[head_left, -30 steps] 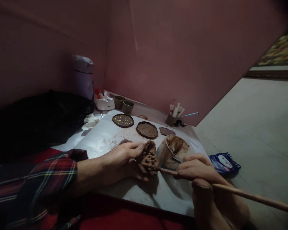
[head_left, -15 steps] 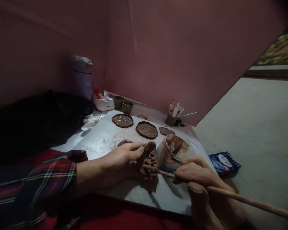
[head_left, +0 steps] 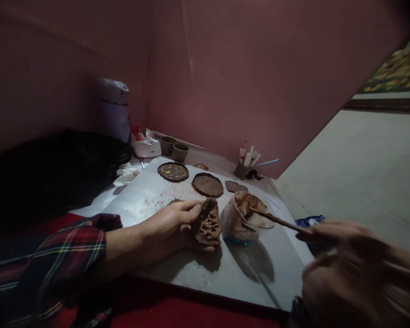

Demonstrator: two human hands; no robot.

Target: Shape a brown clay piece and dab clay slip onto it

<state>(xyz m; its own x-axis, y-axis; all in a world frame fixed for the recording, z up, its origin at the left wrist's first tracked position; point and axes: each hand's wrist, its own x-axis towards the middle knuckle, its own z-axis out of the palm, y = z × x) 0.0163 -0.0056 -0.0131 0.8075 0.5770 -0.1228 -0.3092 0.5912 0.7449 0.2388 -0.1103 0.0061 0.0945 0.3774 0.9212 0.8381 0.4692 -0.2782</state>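
Gripping the clay lump (head_left: 207,225), left hand (head_left: 172,223); blurred right hand (head_left: 355,269) seemingly pinches stick (head_left: 276,220) over tub (head_left: 241,218).

We see a rough, pitted, matt clay lump (head_left: 207,224) beside a clay-smeared plastic tub (head_left: 241,217), and a wooden stick (head_left: 276,221).

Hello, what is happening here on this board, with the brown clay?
A person sits at a white board and works brown clay. The left hand holds a pitted lump of clay on the board. The right hand, blurred, holds a thin wooden stick whose tip is at the mouth of a clay-smeared tub beside the lump. Farther back lie two flat clay discs, a smaller clay piece, two small cups and a holder of tools.
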